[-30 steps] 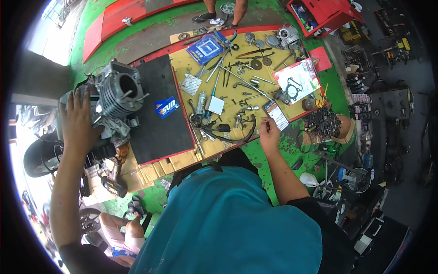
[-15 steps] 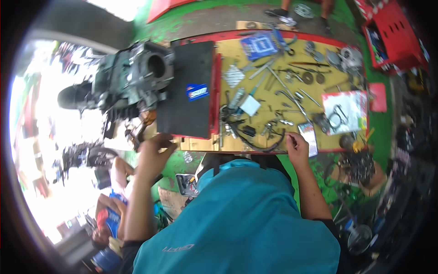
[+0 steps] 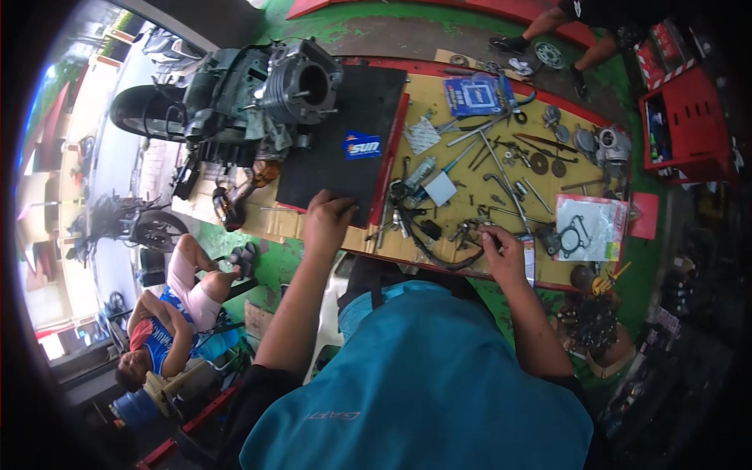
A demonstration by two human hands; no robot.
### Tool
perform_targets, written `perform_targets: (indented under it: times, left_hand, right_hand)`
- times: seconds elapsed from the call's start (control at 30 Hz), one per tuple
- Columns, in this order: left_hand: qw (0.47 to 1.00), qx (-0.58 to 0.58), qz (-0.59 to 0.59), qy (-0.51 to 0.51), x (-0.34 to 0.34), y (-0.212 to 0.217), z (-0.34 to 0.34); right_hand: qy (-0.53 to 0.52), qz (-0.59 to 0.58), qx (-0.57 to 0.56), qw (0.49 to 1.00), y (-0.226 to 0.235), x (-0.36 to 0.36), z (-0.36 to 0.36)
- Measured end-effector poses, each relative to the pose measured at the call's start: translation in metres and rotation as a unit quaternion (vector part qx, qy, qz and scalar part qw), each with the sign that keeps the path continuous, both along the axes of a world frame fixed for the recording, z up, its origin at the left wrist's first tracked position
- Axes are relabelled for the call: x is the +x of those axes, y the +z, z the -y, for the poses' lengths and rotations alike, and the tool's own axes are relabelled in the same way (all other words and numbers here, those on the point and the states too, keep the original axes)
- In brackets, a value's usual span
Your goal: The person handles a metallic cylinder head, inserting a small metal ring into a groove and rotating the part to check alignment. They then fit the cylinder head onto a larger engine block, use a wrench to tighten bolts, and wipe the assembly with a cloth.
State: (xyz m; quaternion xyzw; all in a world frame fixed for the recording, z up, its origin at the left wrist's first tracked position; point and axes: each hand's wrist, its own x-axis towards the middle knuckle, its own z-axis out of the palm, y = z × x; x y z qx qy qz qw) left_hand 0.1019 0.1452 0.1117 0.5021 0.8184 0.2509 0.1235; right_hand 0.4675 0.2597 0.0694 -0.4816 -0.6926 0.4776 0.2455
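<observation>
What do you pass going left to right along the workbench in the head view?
Engine block → black rubber mat → left hand → right hand → clear gasket bag → red toolbox.

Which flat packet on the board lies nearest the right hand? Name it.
The clear plastic packet holding a black gasket, just right of the right hand. The blue packet sits at the board's far edge; the small white one is plain.

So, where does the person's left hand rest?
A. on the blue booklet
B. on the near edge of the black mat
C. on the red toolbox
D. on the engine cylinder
B: the left hand lies on the near edge of the black mat, apart from the engine cylinder.
</observation>
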Motion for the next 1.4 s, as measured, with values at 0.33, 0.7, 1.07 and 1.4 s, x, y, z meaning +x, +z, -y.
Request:
perform_targets:
  times: [0.33,0.7,1.07,1.4]
  left_hand:
    - [0.985,-0.135,0.058,-0.087,-0.019,0.025,-0.024]
    - [0.993,-0.039,0.111,-0.03,-0.038,0.116,-0.016]
    - [0.917,0.08,-0.33,-0.206,-0.22,0.223,-0.043]
    - [0.989,0.066,-0.087,-0.104,-0.151,-0.071,0.057]
  right_hand:
    - [-0.119,-0.022,-0.093,0.988,-0.03,0.065,0.032]
    - [-0.184,-0.091,-0.062,0.977,-0.041,0.014,0.013]
    - [-0.357,-0.05,0.092,0.928,-0.066,0.051,-0.05]
    - [-0.36,0.104,0.256,0.891,-0.03,0.085,-0.107]
